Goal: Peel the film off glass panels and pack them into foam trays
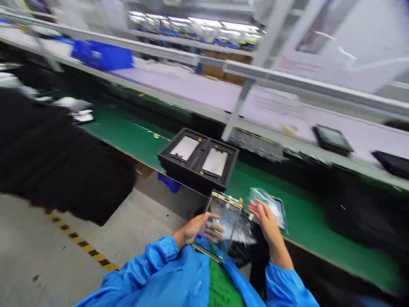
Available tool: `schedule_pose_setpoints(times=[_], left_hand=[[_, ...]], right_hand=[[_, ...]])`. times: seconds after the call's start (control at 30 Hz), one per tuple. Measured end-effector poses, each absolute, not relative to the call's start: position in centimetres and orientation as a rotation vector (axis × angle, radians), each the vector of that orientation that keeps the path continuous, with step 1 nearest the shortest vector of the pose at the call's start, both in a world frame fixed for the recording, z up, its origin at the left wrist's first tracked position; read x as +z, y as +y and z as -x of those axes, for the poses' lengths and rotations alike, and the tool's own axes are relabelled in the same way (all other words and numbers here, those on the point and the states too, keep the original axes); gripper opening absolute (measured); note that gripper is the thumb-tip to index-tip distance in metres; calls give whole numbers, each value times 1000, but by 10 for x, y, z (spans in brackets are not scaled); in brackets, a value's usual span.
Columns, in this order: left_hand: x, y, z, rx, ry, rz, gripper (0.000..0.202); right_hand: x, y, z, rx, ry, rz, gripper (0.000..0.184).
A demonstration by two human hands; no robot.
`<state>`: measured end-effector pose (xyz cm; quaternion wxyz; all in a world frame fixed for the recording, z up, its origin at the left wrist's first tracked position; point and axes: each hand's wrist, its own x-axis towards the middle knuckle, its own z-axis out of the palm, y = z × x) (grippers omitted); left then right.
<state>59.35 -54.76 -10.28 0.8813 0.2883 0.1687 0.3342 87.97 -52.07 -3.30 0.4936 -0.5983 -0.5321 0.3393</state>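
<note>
My left hand is closed on the left edge of a see-through rectangular display panel with gold-coloured strips along its top and bottom. The panel is tilted in front of my chest, and some fingers show through it. Just right of the panel, my right hand is raised with its fingers loosely bent and no object visible in them. Behind that hand, a clear plastic bag lies on the green bench beside a dark-edged flat panel. Whether the fingers touch the bag is unclear.
A black foam tray with two compartments holds white-backed screens. Above the green bench runs a white shelf with a blue bin and a dark-framed device. Black cloth covers the left side.
</note>
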Motion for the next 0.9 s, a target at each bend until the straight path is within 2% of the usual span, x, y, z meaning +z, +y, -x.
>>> schedule_pose_setpoints(times=[0.1, 0.2, 0.3, 0.47, 0.6, 0.8, 0.9], left_hand=[[-96, -548, -600, 621, 391, -599, 53], [-92, -554, -606, 597, 444, -608, 50], [-90, -558, -611, 590, 478, -643, 49], [-90, -558, -614, 522, 516, -672, 50], [-92, -560, -614, 478, 539, -678, 46], [-94, -569, -608, 460, 493, -646, 49], [-91, -573, -599, 492, 539, -664, 68]], right_hand=[[-41, -548, -889, 1086, -1099, 1356, 71], [-43, -554, -879, 1225, -1067, 1261, 56], [-45, -560, -872, 1276, -1022, 1225, 45], [-59, -572, -864, 1324, -747, 1078, 58], [-74, -574, -851, 1282, -615, 1020, 56], [-93, -594, -847, 1342, -934, 1194, 43], [-102, -619, -854, 1495, -1095, 1199, 43]])
